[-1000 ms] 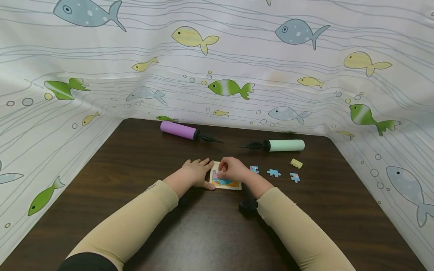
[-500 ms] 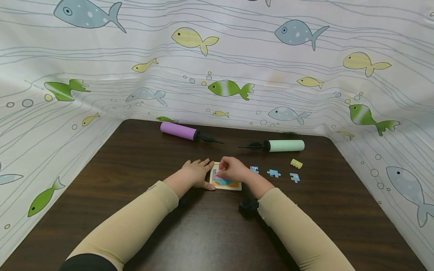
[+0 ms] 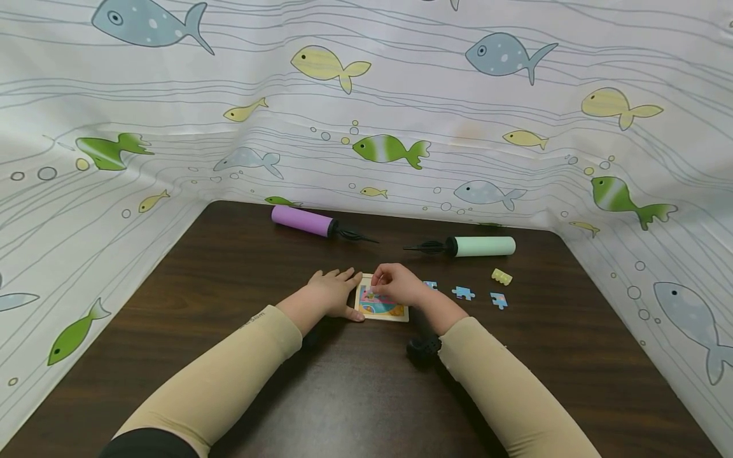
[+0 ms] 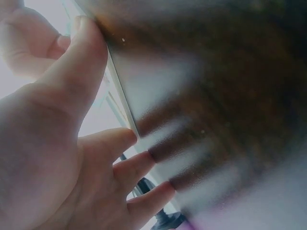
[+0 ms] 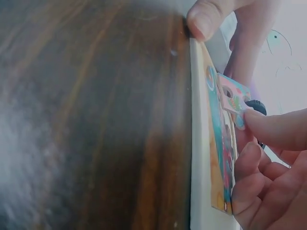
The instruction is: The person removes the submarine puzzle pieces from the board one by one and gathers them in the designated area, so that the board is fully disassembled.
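On the far left runs a beige sleeve (image 3: 226, 362) with small lettering I can't make out, then a smooth purple pump (image 3: 300, 220), one of two, and the left hand (image 3: 329, 292), fingers spread wide along the left edge of one pale-framed puzzle board (image 5: 200, 167) flat on the wood-grained table (image 3: 355, 394). Over the board, the right hand (image 3: 397, 284) pinches one thin pink-and-blue jigsaw piece (image 5: 232, 98); rightward lie three loose knobbed blue pieces (image 3: 462, 292), the mint-green pump (image 3: 483, 246) and one pale-yellow studded block (image 3: 502, 277).

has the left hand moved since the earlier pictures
No, no visible shift either way: in the head view, the left hand lies the same against the purple pump and the puzzle frame.
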`<action>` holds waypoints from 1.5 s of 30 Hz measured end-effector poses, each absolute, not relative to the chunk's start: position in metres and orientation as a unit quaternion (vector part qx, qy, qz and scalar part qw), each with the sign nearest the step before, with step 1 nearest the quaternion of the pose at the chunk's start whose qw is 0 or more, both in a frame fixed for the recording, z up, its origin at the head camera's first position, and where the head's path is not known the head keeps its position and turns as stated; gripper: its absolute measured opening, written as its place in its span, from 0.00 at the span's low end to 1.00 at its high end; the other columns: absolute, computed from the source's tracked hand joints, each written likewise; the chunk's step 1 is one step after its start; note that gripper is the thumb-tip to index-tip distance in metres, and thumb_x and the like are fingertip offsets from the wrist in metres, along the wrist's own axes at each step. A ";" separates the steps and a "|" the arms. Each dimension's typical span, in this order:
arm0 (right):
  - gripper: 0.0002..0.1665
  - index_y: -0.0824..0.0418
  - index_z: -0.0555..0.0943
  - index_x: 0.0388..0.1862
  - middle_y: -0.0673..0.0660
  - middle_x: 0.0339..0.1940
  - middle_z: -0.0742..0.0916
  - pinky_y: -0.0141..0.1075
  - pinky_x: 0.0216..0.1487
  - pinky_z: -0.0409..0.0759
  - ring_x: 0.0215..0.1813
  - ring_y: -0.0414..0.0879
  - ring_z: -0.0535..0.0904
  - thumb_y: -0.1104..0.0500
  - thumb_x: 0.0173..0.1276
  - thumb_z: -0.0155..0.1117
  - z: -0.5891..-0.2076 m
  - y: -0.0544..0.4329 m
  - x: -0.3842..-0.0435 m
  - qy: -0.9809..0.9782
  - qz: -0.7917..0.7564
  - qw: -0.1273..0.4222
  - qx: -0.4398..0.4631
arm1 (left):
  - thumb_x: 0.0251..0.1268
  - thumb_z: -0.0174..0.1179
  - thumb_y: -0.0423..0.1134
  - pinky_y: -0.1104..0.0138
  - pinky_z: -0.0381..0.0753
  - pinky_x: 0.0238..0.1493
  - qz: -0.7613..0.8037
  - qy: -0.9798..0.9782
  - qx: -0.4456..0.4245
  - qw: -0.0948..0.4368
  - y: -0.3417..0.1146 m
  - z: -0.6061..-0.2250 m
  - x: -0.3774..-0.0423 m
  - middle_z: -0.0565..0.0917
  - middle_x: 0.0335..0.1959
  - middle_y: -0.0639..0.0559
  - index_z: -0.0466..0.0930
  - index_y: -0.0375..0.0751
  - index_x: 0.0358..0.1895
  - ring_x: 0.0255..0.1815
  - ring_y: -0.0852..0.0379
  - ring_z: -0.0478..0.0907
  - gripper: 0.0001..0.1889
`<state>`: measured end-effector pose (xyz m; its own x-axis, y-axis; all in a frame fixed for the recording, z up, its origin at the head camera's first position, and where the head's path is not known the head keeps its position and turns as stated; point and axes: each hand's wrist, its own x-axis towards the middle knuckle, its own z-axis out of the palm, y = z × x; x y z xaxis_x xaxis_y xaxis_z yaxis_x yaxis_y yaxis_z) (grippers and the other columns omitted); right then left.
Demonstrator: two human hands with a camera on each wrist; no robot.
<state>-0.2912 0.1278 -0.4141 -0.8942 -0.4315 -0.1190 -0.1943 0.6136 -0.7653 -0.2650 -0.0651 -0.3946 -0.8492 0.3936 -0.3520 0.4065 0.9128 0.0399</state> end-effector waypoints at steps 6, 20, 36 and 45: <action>0.03 0.63 0.81 0.40 0.54 0.29 0.80 0.35 0.35 0.72 0.35 0.46 0.73 0.64 0.70 0.65 -0.412 0.133 -0.291 0.866 -0.445 0.157 -0.166 | 0.55 0.58 0.74 0.43 0.48 0.72 -0.016 0.961 0.208 0.182 -0.065 -0.396 -0.266 0.49 0.80 0.49 0.47 0.51 0.81 0.78 0.43 0.50 0.55; 0.04 0.65 0.80 0.39 0.55 0.28 0.78 0.36 0.28 0.71 0.28 0.47 0.70 0.64 0.70 0.65 -0.389 0.199 -0.276 0.873 -0.433 0.178 -0.134 | 0.55 0.57 0.74 0.43 0.49 0.72 -0.025 0.962 0.210 0.173 -0.064 -0.398 -0.268 0.48 0.80 0.49 0.46 0.51 0.81 0.78 0.43 0.50 0.55; 0.03 0.68 0.79 0.33 0.52 0.23 0.78 0.36 0.29 0.73 0.27 0.44 0.71 0.71 0.66 0.64 -0.395 0.246 -0.250 0.894 -0.388 0.186 -0.127 | 0.56 0.57 0.73 0.42 0.48 0.72 -0.024 0.961 0.211 0.179 -0.065 -0.396 -0.266 0.48 0.80 0.49 0.45 0.50 0.81 0.78 0.42 0.49 0.55; 0.02 0.69 0.79 0.34 0.55 0.25 0.79 0.36 0.28 0.74 0.27 0.45 0.71 0.70 0.66 0.64 -0.398 0.241 -0.249 0.906 -0.367 0.172 -0.126 | 0.55 0.57 0.74 0.44 0.49 0.72 -0.031 0.960 0.208 0.184 -0.063 -0.395 -0.265 0.47 0.80 0.50 0.45 0.52 0.81 0.78 0.43 0.49 0.55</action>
